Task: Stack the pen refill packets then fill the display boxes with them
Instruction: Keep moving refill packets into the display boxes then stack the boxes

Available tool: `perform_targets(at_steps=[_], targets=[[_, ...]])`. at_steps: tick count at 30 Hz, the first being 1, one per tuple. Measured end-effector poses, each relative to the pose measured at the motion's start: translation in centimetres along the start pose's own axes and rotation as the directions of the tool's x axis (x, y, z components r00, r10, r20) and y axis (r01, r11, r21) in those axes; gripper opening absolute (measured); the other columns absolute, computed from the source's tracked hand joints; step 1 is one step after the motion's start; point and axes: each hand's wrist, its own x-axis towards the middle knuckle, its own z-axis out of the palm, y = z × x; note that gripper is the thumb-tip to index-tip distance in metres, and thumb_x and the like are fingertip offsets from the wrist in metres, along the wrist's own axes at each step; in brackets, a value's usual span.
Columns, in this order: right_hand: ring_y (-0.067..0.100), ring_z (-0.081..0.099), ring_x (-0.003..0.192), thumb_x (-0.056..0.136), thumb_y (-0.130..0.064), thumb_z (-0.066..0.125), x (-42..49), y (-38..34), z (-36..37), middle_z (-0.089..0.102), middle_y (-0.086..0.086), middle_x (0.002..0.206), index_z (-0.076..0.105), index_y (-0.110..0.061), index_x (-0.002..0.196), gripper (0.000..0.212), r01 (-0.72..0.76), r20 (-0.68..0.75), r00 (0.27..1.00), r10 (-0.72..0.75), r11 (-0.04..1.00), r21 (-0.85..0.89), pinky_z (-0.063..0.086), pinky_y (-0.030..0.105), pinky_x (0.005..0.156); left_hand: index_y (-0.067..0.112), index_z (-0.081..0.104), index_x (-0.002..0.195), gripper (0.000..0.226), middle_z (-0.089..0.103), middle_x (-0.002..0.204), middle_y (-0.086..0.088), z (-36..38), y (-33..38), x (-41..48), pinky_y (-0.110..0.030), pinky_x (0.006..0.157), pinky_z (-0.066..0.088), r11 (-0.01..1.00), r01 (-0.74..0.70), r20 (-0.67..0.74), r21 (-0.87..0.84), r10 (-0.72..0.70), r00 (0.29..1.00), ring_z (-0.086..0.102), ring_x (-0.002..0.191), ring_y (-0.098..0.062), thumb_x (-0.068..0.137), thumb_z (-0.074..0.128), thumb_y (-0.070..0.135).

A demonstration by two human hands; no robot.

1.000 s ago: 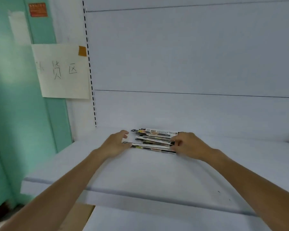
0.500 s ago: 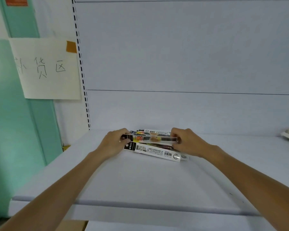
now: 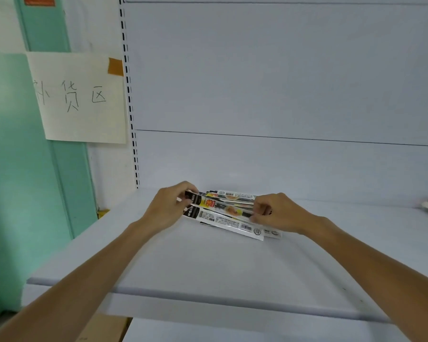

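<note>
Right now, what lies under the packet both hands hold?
Under the held packet lie more pen refill packets, fanned on the shelf. The left hand and right hand cover some ends.

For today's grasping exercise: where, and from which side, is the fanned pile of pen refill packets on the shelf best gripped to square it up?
Its two short ends, one hand from each side. The packets are long, flat strips lying crosswise on the shelf, so inward pressure at both ends should align them. The left hand and right hand pinch the top packet likewise.
</note>
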Motion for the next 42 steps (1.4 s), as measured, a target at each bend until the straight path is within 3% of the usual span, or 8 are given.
perform_targets(at_steps=[7,11,17,23,28,33,37,42], targets=[[0.014,0.035,0.061,0.078,-0.036,0.07,0.8,-1.2,1.8,0.039,-0.004,0.064,0.04,-0.019,0.064,0.037,0.065,0.118,0.992,-0.052,0.992,-0.112,0.026,0.03,0.058,0.021,0.06,0.1,0.023,0.062,0.097,0.004,-0.2,0.3,-0.8,-0.001,0.067,0.041,0.997,-0.01,-0.107,-0.073,0.002,0.994,0.062,0.082,-0.005,0.084,0.065,0.005],[0.01,0.031,0.056,0.079,-0.027,0.07,1.3,-1.8,1.4,0.034,-0.007,0.059,0.036,-0.02,0.058,0.041,0.089,0.101,0.992,-0.078,0.99,-0.111,0.024,0.02,0.051,0.025,0.054,0.113,0.043,0.064,0.103,0.01,-1.3,0.0,-0.9,-0.017,0.075,0.049,0.898,0.176,0.04,-0.404,-0.174,0.984,0.066,0.079,0.001,0.077,0.074,0.014],[0.01,0.031,0.055,0.069,-0.041,0.079,1.3,-1.9,1.2,0.036,-0.006,0.06,0.045,-0.023,0.06,0.04,0.045,0.1,0.994,-0.041,0.999,-0.029,0.021,0.024,0.053,0.033,0.05,0.099,0.043,0.067,0.074,0.014,-0.8,-0.9,-1.7,-0.011,0.068,0.044,0.998,0.043,0.189,0.05,-0.052,0.981,0.059,0.069,0.005,0.072,0.075,0.01],[0.01,0.033,0.055,0.065,-0.048,0.079,1.2,-2.6,1.0,0.037,-0.007,0.059,0.051,-0.012,0.064,0.045,0.008,0.004,1.0,-0.009,0.992,0.126,0.025,0.024,0.056,0.033,0.033,0.135,0.071,0.057,0.081,0.017,-1.2,-0.8,-1.7,-0.022,0.072,0.044,0.951,-0.138,0.138,0.276,0.103,0.985,0.053,0.077,-0.004,0.078,0.065,0.007],[0.006,0.035,0.053,0.078,-0.053,0.064,1.1,-2.7,1.4,0.041,-0.006,0.059,0.064,-0.014,0.07,0.041,0.032,0.054,0.998,-0.038,0.993,0.116,0.027,0.019,0.054,0.041,0.033,0.134,0.083,0.054,0.104,0.014,-1.7,-1.2,-1.7,-0.014,0.075,0.043,0.996,0.002,0.322,0.091,-0.032,0.946,0.053,0.091,-0.001,0.068,0.081,0.033],[0.011,0.041,0.061,0.09,-0.046,0.051,1.7,-2.5,2.7,0.046,-0.003,0.063,0.052,-0.011,0.066,0.043,0.126,0.116,0.988,-0.106,0.975,-0.181,0.034,0.029,0.061,0.046,0.051,0.115,0.066,0.052,0.11,0.018,-1.8,-1.1,-2.0,-0.013,0.08,0.038,0.992,0.06,0.317,0.107,-0.091,0.944,0.05,0.102,0.002,0.054,0.062,0.071],[0.009,0.054,0.08,0.083,-0.035,0.065,2.2,-1.5,1.7,0.06,-0.009,0.086,0.061,-0.021,0.086,0.014,0.074,0.081,0.995,-0.058,0.976,-0.205,0.042,0.022,0.07,0.037,0.067,0.093,0.014,0.06,0.1,0.015,-1.5,-1.9,-2.2,-0.01,0.074,0.038,0.981,-0.016,0.334,0.195,-0.051,0.941,0.055,0.092,0.002,0.08,0.07,0.034],[0.01,0.058,0.084,0.081,-0.024,0.068,2.3,-0.8,1.7,0.061,-0.006,0.087,0.069,-0.018,0.092,0.013,-0.004,0.114,0.993,0.025,0.983,-0.182,0.042,0.013,0.065,0.033,0.069,0.08,0.005,0.064,0.088,0.016,-1.3,-2.0,-2.3,-0.01,0.072,0.039,0.985,0.008,0.294,0.173,-0.06,0.954,0.057,0.085,0.005,0.082,0.069,0.028]])
